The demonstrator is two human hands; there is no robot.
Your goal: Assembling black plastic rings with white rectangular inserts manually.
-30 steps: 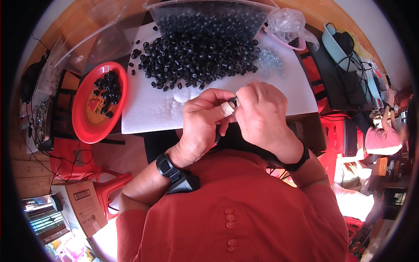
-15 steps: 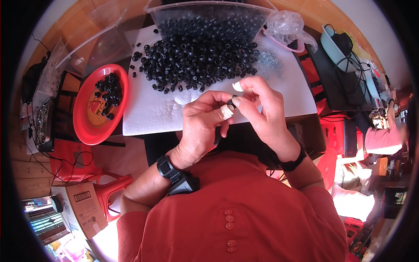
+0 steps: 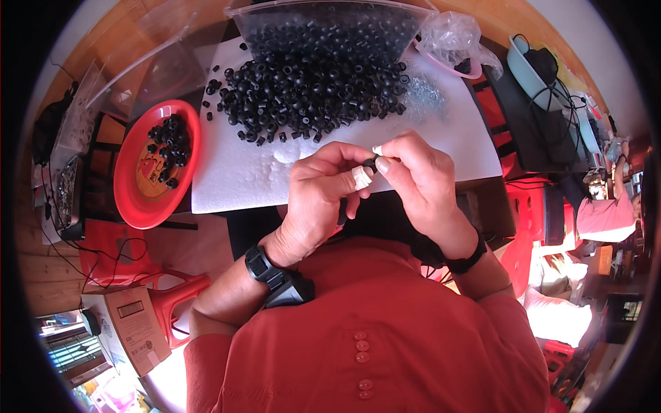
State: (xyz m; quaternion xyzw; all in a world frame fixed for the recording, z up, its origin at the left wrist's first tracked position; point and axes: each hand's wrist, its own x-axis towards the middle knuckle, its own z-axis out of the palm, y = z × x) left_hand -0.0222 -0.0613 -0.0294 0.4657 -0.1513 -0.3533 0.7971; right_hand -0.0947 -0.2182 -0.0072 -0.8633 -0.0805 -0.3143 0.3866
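Pinching one small black piece [image 3: 372, 164], your left grip [image 3: 315, 189] and right grip [image 3: 423, 180] are facing each other on your side of the black pile [image 3: 310, 96].

My shirt [image 3: 413, 310] is red, with short sleeves [image 3: 210, 358] in the same red. Glossy round red buttons [image 3: 362, 346] run down its front, three together and then two. To the left of the buttons the cloth carries faint lines [image 3: 258, 394] in its own colour, too weak to make out. Above and left of the buttons, I wear a chunky black watch [image 3: 259, 263] on my left wrist, with a dark wedge-shaped block [image 3: 290, 292] beside it, on the side nearer the buttons. Above and right of the buttons, a black band [image 3: 469, 255] circles my right wrist. Farther above the buttons, white tape [image 3: 361, 177] wraps the thumb of my left hand [image 3: 313, 199], and more white covers the index fingertip of my right hand [image 3: 423, 182].
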